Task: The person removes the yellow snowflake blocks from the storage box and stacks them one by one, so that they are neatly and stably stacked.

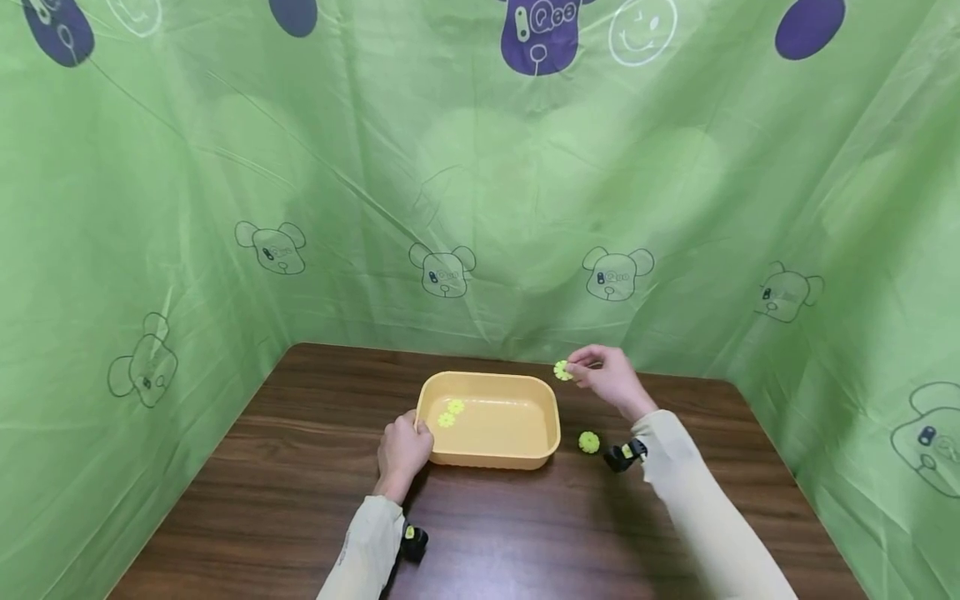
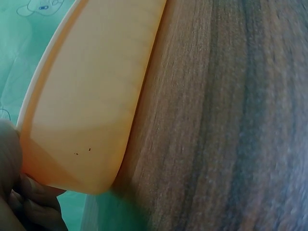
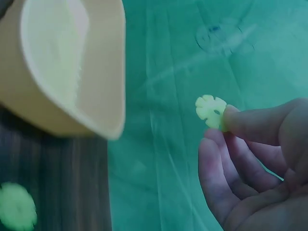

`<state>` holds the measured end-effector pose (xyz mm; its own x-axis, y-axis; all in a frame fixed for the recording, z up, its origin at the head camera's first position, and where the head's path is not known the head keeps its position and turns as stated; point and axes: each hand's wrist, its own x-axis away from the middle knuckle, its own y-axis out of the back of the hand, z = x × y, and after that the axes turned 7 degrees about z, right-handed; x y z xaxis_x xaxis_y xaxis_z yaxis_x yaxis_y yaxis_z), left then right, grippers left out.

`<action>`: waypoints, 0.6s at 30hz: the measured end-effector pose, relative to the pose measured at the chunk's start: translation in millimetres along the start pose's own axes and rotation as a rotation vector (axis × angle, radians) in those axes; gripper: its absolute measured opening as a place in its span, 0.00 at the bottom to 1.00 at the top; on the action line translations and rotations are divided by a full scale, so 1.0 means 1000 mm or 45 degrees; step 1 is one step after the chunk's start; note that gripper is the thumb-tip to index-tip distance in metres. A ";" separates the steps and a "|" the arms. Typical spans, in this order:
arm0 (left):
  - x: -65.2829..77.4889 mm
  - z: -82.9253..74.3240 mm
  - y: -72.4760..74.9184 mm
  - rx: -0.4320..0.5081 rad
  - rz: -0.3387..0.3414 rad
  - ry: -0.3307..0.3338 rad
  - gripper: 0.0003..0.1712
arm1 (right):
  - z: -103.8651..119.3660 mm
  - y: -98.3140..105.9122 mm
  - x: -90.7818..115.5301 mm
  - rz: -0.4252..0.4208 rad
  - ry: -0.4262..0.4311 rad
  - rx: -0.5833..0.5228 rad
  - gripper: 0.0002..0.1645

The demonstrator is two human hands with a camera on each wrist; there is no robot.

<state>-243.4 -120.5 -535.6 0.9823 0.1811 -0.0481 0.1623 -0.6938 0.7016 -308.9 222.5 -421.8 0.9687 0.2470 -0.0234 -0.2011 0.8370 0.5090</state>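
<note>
A yellow-orange rectangular plastic basin (image 1: 487,458) sits on the table, with two yellow-green flower-shaped discs (image 1: 451,414) lying inside at its left. My left hand (image 1: 405,450) grips the basin's left rim; in the left wrist view its fingers (image 2: 41,199) are curled at the basin's corner. Up beyond the basin's right side, my right hand (image 1: 609,379) pinches a slotted yellow-green disc (image 1: 562,370) between thumb and fingers. The right wrist view shows this disc (image 3: 210,110) held by its edge, apart from the basin. One more such disc (image 1: 588,442) lies on the table right of the basin.
The dark wood-grain table (image 1: 300,500) carries everything. A green printed cloth (image 1: 495,183) hangs behind it and along both sides. A black wrist camera (image 1: 626,455) sits under the right wrist, close to the loose disc, and another (image 1: 414,542) is on the left wrist.
</note>
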 end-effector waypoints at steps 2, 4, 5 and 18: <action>0.000 0.000 0.001 -0.001 0.004 -0.002 0.17 | -0.004 0.012 0.003 -0.006 -0.010 0.024 0.13; 0.000 -0.001 0.001 -0.006 0.005 -0.006 0.17 | -0.009 0.021 0.007 -0.003 -0.037 0.056 0.13; -0.001 0.000 0.001 -0.010 0.007 -0.007 0.16 | -0.013 0.025 0.009 0.005 -0.058 0.074 0.14; -0.002 -0.001 0.001 -0.013 0.004 -0.005 0.16 | -0.083 0.016 0.027 0.165 -0.177 0.159 0.07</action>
<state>-245.4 -120.5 -534.1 0.9831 0.1762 -0.0489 0.1584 -0.6870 0.7092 -297.9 283.3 -485.4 0.9484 0.2716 0.1634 -0.3139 0.7335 0.6028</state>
